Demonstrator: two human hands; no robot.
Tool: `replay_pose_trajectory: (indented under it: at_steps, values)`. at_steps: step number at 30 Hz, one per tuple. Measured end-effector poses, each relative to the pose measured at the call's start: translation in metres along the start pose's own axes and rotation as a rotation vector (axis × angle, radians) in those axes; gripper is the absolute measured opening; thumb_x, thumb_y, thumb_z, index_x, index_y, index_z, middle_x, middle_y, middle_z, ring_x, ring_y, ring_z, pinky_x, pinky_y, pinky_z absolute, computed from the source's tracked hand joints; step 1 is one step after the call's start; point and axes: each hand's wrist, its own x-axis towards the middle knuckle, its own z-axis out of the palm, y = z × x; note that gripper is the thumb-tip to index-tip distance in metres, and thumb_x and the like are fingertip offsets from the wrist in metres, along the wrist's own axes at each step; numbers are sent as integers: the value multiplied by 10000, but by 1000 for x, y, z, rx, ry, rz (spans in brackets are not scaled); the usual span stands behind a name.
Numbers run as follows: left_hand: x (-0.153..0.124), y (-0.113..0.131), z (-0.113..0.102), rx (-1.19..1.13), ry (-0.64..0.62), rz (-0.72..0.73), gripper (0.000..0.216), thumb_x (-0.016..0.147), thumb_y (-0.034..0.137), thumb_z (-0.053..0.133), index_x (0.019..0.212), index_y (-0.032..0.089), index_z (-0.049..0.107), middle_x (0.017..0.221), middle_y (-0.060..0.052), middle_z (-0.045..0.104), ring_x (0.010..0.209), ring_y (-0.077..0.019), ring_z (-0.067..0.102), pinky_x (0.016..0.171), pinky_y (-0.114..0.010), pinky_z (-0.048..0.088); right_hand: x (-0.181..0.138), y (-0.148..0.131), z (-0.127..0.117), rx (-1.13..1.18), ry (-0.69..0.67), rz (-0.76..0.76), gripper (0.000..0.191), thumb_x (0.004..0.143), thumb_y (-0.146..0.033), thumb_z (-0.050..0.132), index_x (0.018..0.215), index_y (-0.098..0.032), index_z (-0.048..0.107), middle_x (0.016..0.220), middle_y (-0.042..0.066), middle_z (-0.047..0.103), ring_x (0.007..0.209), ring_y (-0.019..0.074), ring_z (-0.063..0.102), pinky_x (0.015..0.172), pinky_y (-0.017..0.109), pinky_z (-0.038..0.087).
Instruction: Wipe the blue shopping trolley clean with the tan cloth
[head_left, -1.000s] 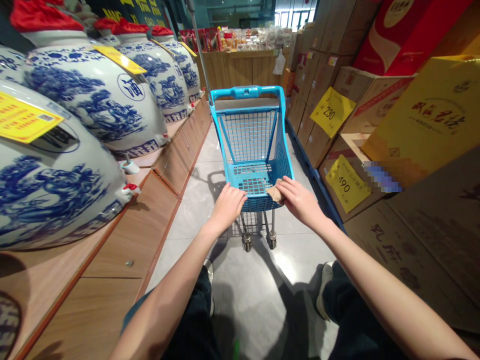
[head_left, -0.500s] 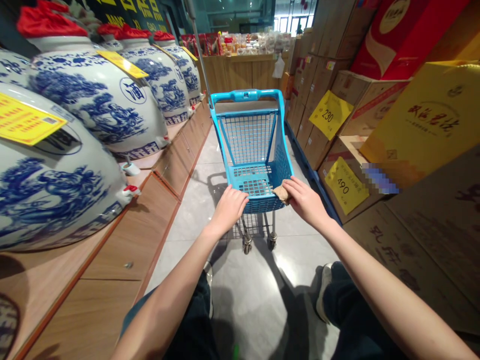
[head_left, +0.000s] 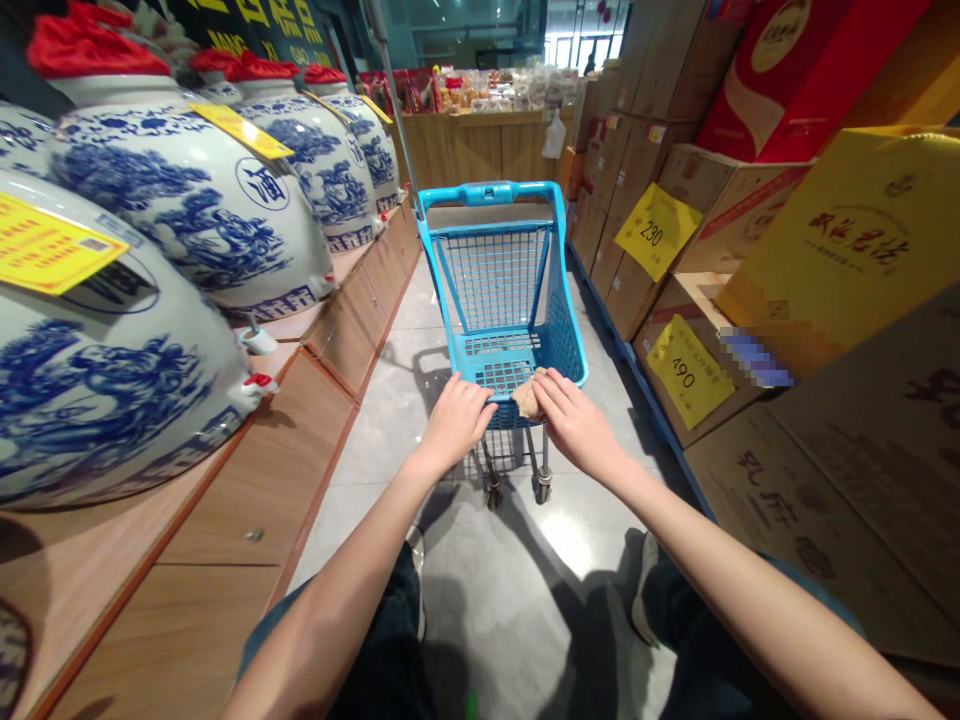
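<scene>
A small blue shopping cart [head_left: 495,345] with a grid basket stands on the floor in front of me. My left hand [head_left: 456,418] is closed over the left part of the basket's near rim. In my right hand [head_left: 568,415] is a crumpled beige-brown cloth [head_left: 529,396], pressed against the same rim near its middle. The two hands are a short way apart. My right palm and the underside of the cloth are hidden. A thin metal pole [head_left: 397,110] rises from the cart's far left corner.
Large blue-and-white porcelain jars [head_left: 180,200] with red cloth tops line a wooden cabinet [head_left: 225,540] on the left. Stacked cartons [head_left: 720,200] with yellow price signs [head_left: 660,232] and a yellow gift bag [head_left: 855,230] stand at the right. A goods counter [head_left: 480,145] crosses the far end.
My right hand has slid the cloth leftward along the near rim, from the right corner toward the middle. My left hand has stayed almost in place on the rim.
</scene>
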Motion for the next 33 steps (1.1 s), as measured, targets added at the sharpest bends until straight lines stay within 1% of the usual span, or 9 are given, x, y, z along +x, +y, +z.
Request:
replay_pose_trajectory:
  at_steps: [2,8,11,15,19,23,27,30,33]
  values:
    - [-1,1,-1,2,0,10,256,1049,325,470,1116,177,668,1020,-79,747,1050,-246,659,1197,-544,410,0,2,-1,20,-10,-30,535,931,-87,481,1459,-122,562,1448,168,638,1424,302,536,1169,529,497]
    - [-2,3,-4,15,20,47,332,1042,370,484,1202,130,648,1049,-113,742,1071,-266,668,1191,-552,418,2,5,-6,-25,21,82,467,924,-118,511,1382,-126,602,1349,184,684,1318,322,605,1130,552,496]
    - [-2,5,-5,1,26,32,326,1039,373,479,1191,141,650,1051,-109,743,1069,-267,669,1194,-561,409,7,5,-15,-36,-41,45,377,911,-133,535,1269,-154,652,1244,159,722,1189,294,659,1149,550,455]
    - [0,7,-6,-31,-12,35,313,1016,355,497,1205,155,646,1058,-107,735,1083,-272,659,1193,-582,410,12,9,-19,-74,-72,111,248,868,-155,575,1088,-161,689,1075,141,742,1031,295,688,1109,557,471]
    - [1,10,-5,-60,-20,5,349,987,404,544,1212,156,644,1112,-120,730,1133,-292,644,1226,-613,357,11,-3,-1,-35,-3,114,353,917,-103,488,1220,-97,670,1223,197,725,1252,333,634,1130,549,479]
    - [-1,20,-4,-68,-3,-26,507,1002,426,533,1423,143,520,1328,-164,680,1259,-298,620,1263,-608,283,13,-22,17,118,-45,22,505,983,-136,444,1478,-128,541,1444,203,629,1421,312,535,1183,563,448]
    - [-2,35,1,-51,57,37,661,1024,397,513,1601,162,290,1594,-200,471,1470,-289,470,1272,-558,276,15,-26,14,177,-85,-33,731,970,-152,470,1658,-143,226,1587,209,489,1488,284,468,1209,543,425]
    - [2,42,5,-18,54,55,609,1030,345,516,1581,147,348,1518,-192,560,1424,-279,518,1259,-526,303,13,-19,2,132,-134,-73,879,963,-222,533,1676,-116,30,1650,237,375,1532,295,400,1242,573,355]
    - [9,46,5,-1,25,16,474,1029,347,536,1473,183,510,1346,-141,684,1272,-266,619,1245,-526,317,6,-7,-9,24,-152,-3,974,931,-332,636,1671,-112,43,1642,246,385,1559,372,325,1263,693,196]
